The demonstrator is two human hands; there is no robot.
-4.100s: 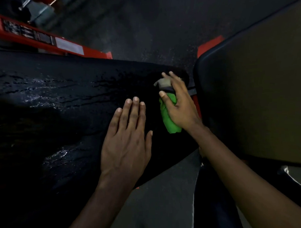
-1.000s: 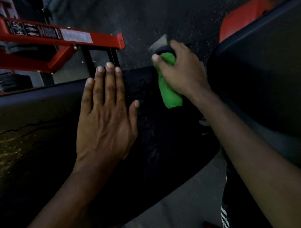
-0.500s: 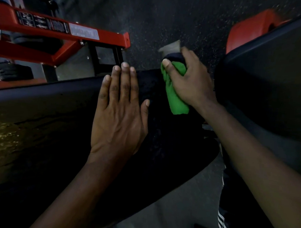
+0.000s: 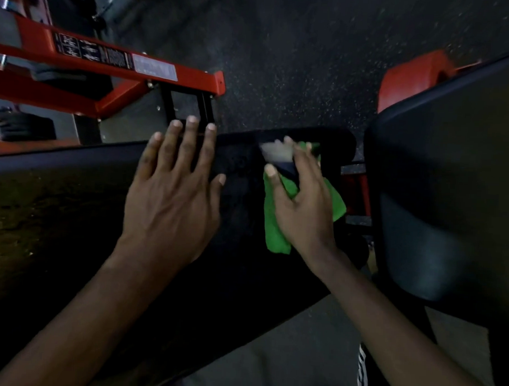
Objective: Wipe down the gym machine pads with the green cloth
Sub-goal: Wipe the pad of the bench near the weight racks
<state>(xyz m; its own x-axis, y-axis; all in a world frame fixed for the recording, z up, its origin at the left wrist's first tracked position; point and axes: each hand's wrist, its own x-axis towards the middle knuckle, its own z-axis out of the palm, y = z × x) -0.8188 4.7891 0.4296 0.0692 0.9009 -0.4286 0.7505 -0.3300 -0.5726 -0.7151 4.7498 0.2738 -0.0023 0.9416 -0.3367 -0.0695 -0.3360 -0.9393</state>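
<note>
1. Long black pad [image 4: 73, 215]: the landmark. It runs across the view from the left to just short of the right side. Its left part shows a dull mottled sheen; I cannot tell whether that is wet.
2. Left hand [image 4: 175, 190]: lies flat on the pad's far half, palm down and holding nothing. The fingers are straight and a little spread, with the tips reaching past the pad's far edge. It is probably there to brace the body or steady the pad while the other hand works.
3. Right hand [image 4: 304, 212]: at the pad's right end, near the far edge. The fingers are curled and the thumb clamps down on the green cloth [image 4: 275, 231].
4. The cloth is bunched under the palm and lies on the pad surface. One tail hangs toward the pad's near side and a flap sticks out right of the hand. Bunching it likely gives a firm wad for rubbing.
5. Pale-topped dark object [image 4: 277, 156]: held in the same grip, above the cloth toward the pad's far edge. It is blurred and I cannot tell what it is.
6. Judgement: wiping is in progress at the pad's right end.
7. Second pad [image 4: 449, 185]: just right of the long pad's end, across a narrow gap. No hand or cloth touches it, so it is likely still to be done.
8. Red frame [image 4: 113, 69]: beyond the pad's far edge, on the left.
</note>
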